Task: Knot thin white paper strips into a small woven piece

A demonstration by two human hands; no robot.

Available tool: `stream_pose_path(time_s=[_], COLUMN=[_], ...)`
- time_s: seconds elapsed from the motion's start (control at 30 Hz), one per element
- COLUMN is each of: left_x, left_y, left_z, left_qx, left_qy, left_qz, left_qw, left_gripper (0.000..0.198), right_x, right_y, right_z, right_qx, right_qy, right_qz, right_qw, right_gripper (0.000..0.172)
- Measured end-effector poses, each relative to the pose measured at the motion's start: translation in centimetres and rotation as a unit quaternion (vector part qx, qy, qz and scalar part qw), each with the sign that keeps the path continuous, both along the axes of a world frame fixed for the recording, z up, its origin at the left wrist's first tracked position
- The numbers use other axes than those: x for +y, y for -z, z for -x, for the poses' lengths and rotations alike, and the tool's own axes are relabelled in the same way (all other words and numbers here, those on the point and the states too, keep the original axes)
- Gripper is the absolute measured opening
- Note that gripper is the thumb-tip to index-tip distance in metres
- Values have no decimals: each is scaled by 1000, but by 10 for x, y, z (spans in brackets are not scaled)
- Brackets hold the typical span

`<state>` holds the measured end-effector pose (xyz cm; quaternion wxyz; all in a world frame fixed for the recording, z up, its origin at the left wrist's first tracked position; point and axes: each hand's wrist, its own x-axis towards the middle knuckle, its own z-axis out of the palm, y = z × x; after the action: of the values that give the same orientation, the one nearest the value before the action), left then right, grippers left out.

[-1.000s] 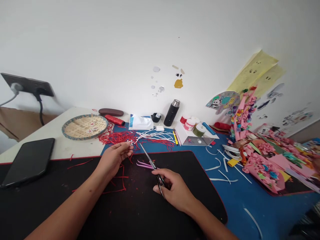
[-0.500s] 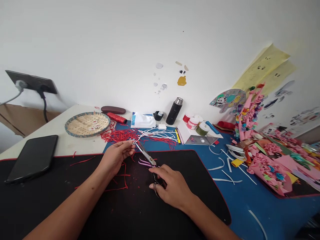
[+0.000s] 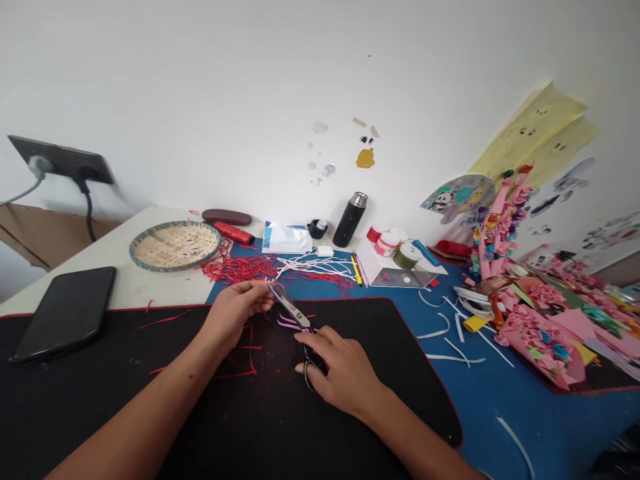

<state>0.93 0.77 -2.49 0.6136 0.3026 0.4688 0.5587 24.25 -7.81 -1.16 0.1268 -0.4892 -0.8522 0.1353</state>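
My left hand [image 3: 234,312] pinches a small piece of white cord [image 3: 269,283], mostly hidden by the fingertips. My right hand [image 3: 345,368] grips a pair of scissors [image 3: 299,316], its thumb and fingers at the black handles. The blade tips meet the white cord right at my left fingertips. Under the scissors, on the black mat [image 3: 380,407], lie slim purple tweezers [image 3: 286,323], partly covered by the blades. Cut red cords [image 3: 251,357] are scattered on the mat near my left wrist. Behind my hands spread a heap of red cords [image 3: 240,268] and several white cords [image 3: 320,268].
At the left are a phone [image 3: 65,313] and a woven basket [image 3: 175,247] with small white bits. A red thread spool [image 3: 234,233], a tissue pack [image 3: 287,238] and a black flask [image 3: 350,220] stand behind. Pink paper crafts [image 3: 540,340] crowd the right, near white strips [image 3: 453,360].
The scissors' blade tips have shifted slightly toward my left fingertips, and the handles have moved a little left. Less of the white cord shows beyond the fingers.
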Motion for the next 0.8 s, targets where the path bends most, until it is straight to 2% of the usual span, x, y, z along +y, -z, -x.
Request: stream_pose_path(time_s=[0.4,0.8], left_x=[0,-1], left_y=[0,-3], left_z=[-2,-2], left_qx=[24,37], left_qy=[10,5], left_qz=[-3,-6], left_qw=[1000,999], left_gripper=[35,28], right_x=[0,1], right_y=[4,7], right_z=[5,5], right_qx=[-34,-21], right_qy=[-5,-11], right_qz=[-26,-32], right_qw=[999,999], right_gripper=[44,42])
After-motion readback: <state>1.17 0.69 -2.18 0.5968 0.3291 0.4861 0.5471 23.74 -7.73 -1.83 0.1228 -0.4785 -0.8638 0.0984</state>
